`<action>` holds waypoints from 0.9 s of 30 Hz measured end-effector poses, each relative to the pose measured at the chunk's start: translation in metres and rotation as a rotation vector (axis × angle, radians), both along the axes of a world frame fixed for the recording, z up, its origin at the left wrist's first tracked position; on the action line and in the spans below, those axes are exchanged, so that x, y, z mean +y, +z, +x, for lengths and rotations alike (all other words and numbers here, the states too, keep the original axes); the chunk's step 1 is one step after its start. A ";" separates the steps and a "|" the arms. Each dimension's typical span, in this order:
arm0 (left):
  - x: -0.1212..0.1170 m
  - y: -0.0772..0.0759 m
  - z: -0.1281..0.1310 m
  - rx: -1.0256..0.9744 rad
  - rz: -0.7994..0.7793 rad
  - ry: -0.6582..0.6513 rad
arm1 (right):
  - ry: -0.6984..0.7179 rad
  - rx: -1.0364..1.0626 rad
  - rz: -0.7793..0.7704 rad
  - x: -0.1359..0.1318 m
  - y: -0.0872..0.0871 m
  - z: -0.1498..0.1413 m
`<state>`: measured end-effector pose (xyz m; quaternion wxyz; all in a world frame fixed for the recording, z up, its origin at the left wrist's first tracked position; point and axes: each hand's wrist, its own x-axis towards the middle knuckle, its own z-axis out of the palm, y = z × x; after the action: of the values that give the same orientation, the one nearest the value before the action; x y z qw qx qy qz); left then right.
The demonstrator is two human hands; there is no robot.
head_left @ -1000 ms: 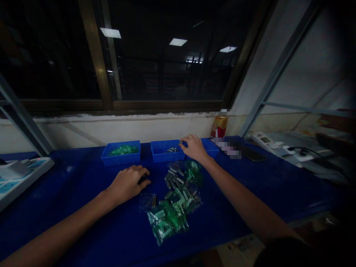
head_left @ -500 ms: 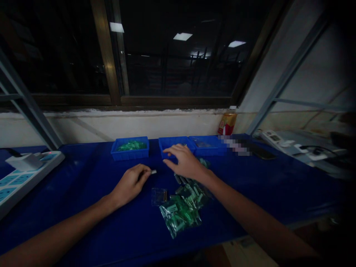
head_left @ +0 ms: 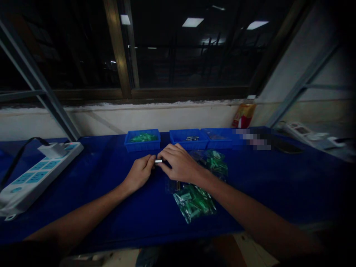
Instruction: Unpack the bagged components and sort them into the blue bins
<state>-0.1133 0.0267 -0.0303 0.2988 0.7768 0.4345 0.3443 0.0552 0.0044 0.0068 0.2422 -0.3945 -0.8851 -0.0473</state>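
Hands meet above the middle of the counter (head_left: 125, 226), the left hand (head_left: 140, 172) pinching a short pale piece (head_left: 158, 161) so that its end juts toward the curled right hand (head_left: 179, 163), probably to leave it free for both; whether the right fingertips grip it too, I cannot tell. Green-tinted bags (head_left: 194, 202) lie toward the near edge, while blue bins (head_left: 143, 147) line the far edge, likely for easy reach. Half a second ago the right hand was apart from the left, thumb and fingers parted, mostly covering the metal parts (head_left: 192, 138) now showing in the middle bin.
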 end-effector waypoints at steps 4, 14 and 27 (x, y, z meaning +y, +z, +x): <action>0.000 -0.001 0.000 -0.137 -0.035 0.015 | -0.048 0.091 0.018 0.006 -0.008 -0.003; -0.005 0.002 0.004 -0.237 0.134 -0.046 | -0.134 0.075 0.023 0.005 -0.014 -0.002; -0.003 0.002 0.003 -0.260 0.086 0.057 | -0.094 0.107 0.130 0.000 -0.012 -0.002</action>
<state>-0.1100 0.0239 -0.0286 0.3093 0.7250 0.3987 0.4687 0.0536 0.0042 -0.0050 0.3118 -0.4209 -0.8465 -0.0949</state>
